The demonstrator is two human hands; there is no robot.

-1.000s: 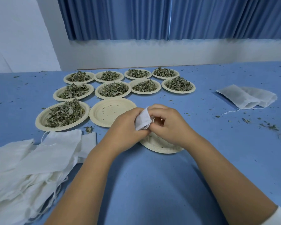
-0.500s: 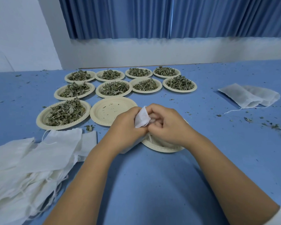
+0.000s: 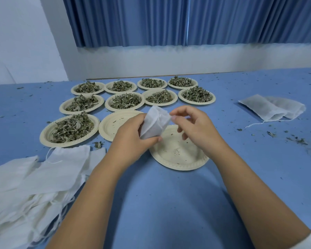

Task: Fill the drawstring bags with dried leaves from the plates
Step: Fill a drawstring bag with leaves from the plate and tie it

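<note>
"Nine plates of dried leaves [image 3: 43, 135] stand heaped across the upper left of the frame, and two more are bare. You have the drawstring bag [image 3: 154, 123] at centre frame, raised over the nearer empty plate [image 3: 178, 159]."

"Why over the plate?"

"In my judgement, so that any spill lands there and not on the table [image 3: 169, 203]. Your left hand [image 3: 133, 139] is wrapped round the bag's body with its fingers curled, holding it mouth-up. Your right hand [image 3: 196, 130] pinches the bag's rim between thumb and forefinger, with the other fingers loosely bent. Whether it has cloth or cord I cannot tell."

"And the stage?"

"The bag looks bulged, so I judge it filled and its mouth due to be drawn tight. The empty bags [image 3: 34, 177] lie heaped at lower left, beside your left arm for easy taking. The finished bags [image 3: 271, 108] lie at the right of the frame, well apart — likely to keep the two stocks from mixing. Leaf crumbs [image 3: 294, 139] litter the table below them."
</note>
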